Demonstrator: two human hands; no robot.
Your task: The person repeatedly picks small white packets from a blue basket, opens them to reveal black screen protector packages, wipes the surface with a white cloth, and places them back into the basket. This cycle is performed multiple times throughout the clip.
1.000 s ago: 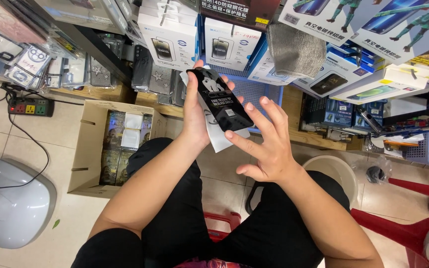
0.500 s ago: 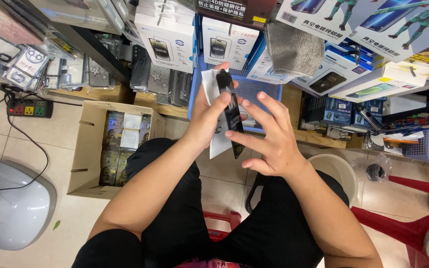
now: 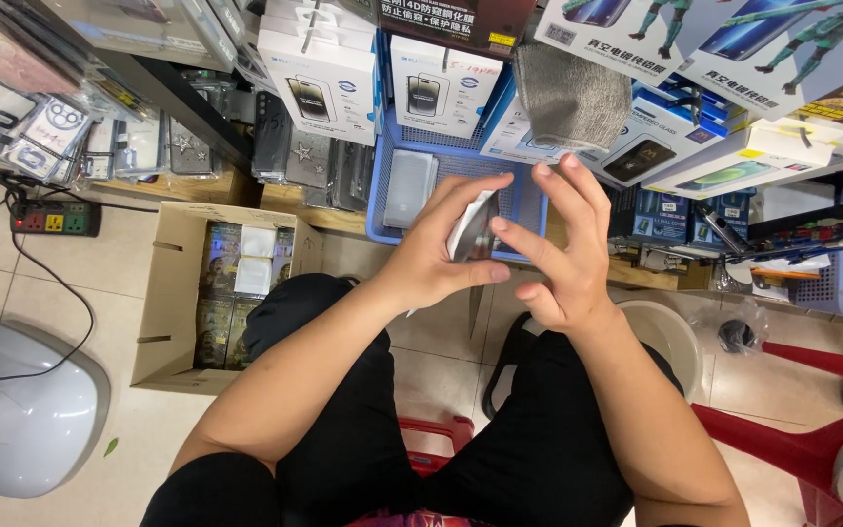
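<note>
Sitting on a red stool, the person holds a thin, flat packet at the centre of the frame, just in front of a blue basket. The left hand has its fingers wrapped around the packet's near edge, grasping it edge-on to the camera, so its face is hard to read (it looks pale and glossy). The right hand is spread, fingers released, with only the fingertips touching the packet's far side. I judge the step in hand to be turning or opening the packet between both hands; the next move would call for a steady pinch from the right fingers while the left keeps its hold. A cardboard box of stock sits on the floor at lower left, a power strip beyond it.
</note>
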